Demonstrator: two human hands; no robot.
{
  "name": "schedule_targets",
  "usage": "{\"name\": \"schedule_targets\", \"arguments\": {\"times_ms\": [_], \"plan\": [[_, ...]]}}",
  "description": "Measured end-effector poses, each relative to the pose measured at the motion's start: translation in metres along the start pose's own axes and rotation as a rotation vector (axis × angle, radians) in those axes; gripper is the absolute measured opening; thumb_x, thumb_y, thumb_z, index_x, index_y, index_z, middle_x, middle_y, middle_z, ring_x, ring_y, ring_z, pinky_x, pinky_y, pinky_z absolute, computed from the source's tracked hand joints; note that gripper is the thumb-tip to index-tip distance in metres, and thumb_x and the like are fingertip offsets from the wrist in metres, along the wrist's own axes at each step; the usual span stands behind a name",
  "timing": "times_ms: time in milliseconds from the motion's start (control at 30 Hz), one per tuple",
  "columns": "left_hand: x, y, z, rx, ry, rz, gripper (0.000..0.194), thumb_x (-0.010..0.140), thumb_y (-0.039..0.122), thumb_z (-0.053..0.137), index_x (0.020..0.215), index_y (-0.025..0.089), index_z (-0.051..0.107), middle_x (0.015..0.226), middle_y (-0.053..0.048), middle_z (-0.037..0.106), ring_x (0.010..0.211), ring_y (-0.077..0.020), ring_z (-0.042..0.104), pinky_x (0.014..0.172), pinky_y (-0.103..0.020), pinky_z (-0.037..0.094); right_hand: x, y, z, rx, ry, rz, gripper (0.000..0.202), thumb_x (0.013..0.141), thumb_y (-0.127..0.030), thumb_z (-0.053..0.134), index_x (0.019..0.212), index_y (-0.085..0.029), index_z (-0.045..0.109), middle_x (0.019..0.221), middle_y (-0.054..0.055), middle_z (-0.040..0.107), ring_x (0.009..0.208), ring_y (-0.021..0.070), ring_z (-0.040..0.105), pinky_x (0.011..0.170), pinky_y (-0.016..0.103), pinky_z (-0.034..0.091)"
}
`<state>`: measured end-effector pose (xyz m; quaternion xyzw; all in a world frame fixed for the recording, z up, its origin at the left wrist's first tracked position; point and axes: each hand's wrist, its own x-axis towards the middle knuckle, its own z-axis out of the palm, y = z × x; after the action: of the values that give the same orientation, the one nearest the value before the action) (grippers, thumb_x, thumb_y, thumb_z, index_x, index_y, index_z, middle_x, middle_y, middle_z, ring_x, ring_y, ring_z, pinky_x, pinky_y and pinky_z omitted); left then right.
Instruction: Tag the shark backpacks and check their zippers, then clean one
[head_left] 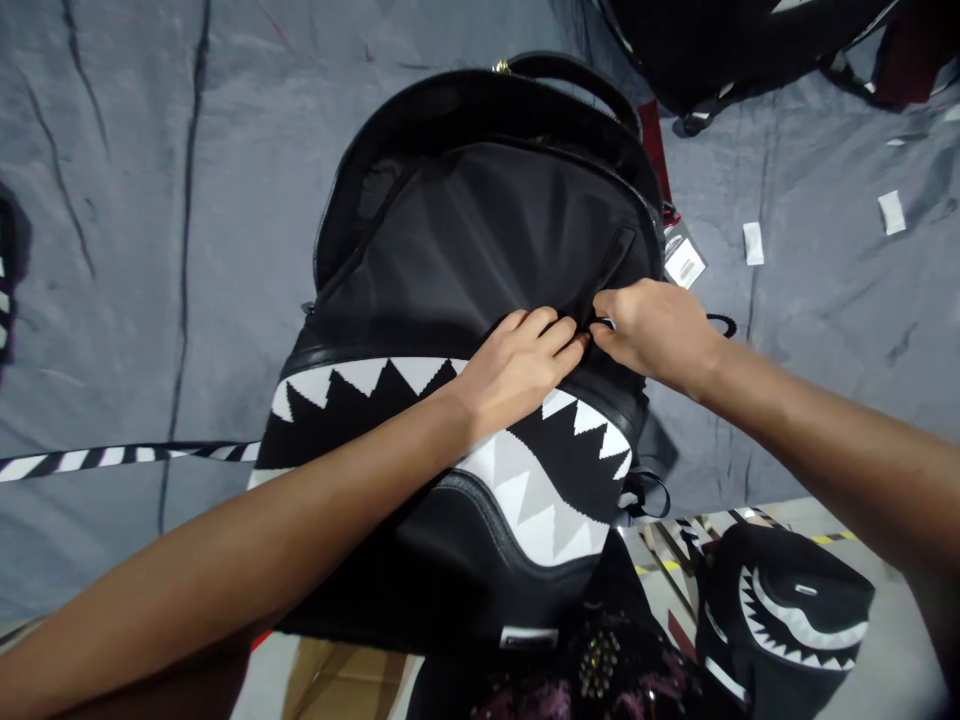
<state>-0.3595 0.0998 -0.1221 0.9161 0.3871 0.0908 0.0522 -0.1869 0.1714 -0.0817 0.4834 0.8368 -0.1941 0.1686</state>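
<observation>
A black backpack (495,230) with white and grey shark teeth across its front leans toward me, its main top zip undone and the top gaping. My left hand (517,365) lies on the front panel just above the teeth, fingers bent and closed on the fabric. Beside it, my right hand (652,330) pinches a small dark part of the front, at the lower end of a slanting dark strip (619,255). The fingertips nearly meet, and what lies between them is mostly hidden. A paper tag (685,260) hangs at the bag's right side.
Grey cloth (247,200) covers the work surface, with small white packets (753,243) on it. Another black bag (735,50) lies at the upper right. Below right, on the floor, stands a second shark-mouth bag (795,610). A striped strap (135,457) runs out leftward; a cardboard box (345,680) sits below.
</observation>
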Motion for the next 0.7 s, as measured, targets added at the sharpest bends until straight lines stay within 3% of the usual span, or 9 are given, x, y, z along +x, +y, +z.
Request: {"name": "schedule_targets", "arguments": {"times_ms": [133,267,367,567,700], "plan": [[-0.003,-0.002,0.007,-0.068,-0.051,-0.042,0.036,0.099,0.016,0.033,0.122,0.012,0.060,0.118,-0.011,0.064,0.109,-0.0262,0.056,0.087,-0.039,0.046,0.009,-0.011,0.004,0.063,-0.022,0.094,0.011,0.081,-0.021,0.061,0.081,-0.016,0.071,0.075,0.009,0.067,0.077,0.0252,0.065,0.068,0.034,0.047],[-0.005,-0.003,0.011,-0.123,-0.154,-0.132,0.040,0.101,0.019,0.028,0.129,0.016,0.057,0.127,-0.010,0.061,0.117,-0.0275,0.053,0.091,-0.041,0.045,0.014,-0.014,0.006,0.065,-0.044,0.135,0.022,0.083,-0.020,0.053,0.094,-0.016,0.071,0.093,0.012,0.071,0.089,0.0268,0.067,0.075,0.035,0.051],[-0.006,0.000,0.011,-0.108,-0.163,-0.164,0.042,0.101,0.017,0.028,0.135,0.016,0.051,0.131,-0.009,0.059,0.120,-0.0273,0.051,0.094,-0.040,0.043,0.013,-0.012,0.005,0.018,-0.020,0.139,0.027,0.084,-0.022,0.048,0.098,-0.016,0.070,0.101,0.013,0.071,0.094,0.0280,0.066,0.078,0.037,0.052],[-0.006,0.005,0.008,-0.127,-0.228,-0.207,0.045,0.099,0.016,0.027,0.140,0.015,0.046,0.134,-0.010,0.055,0.119,-0.0306,0.049,0.091,-0.045,0.044,0.016,-0.011,0.005,-0.011,-0.072,0.210,0.019,0.080,-0.027,0.054,0.089,-0.022,0.069,0.089,0.009,0.070,0.088,0.0281,0.064,0.075,0.037,0.052],[-0.007,0.003,0.014,-0.253,-0.175,-0.257,0.046,0.099,0.016,0.030,0.143,0.020,0.043,0.137,-0.010,0.050,0.125,-0.0299,0.044,0.100,-0.049,0.037,0.017,-0.007,0.002,-0.098,0.033,0.192,0.029,0.086,-0.033,0.048,0.099,-0.019,0.069,0.095,0.014,0.069,0.090,0.0301,0.063,0.075,0.040,0.049]]}}
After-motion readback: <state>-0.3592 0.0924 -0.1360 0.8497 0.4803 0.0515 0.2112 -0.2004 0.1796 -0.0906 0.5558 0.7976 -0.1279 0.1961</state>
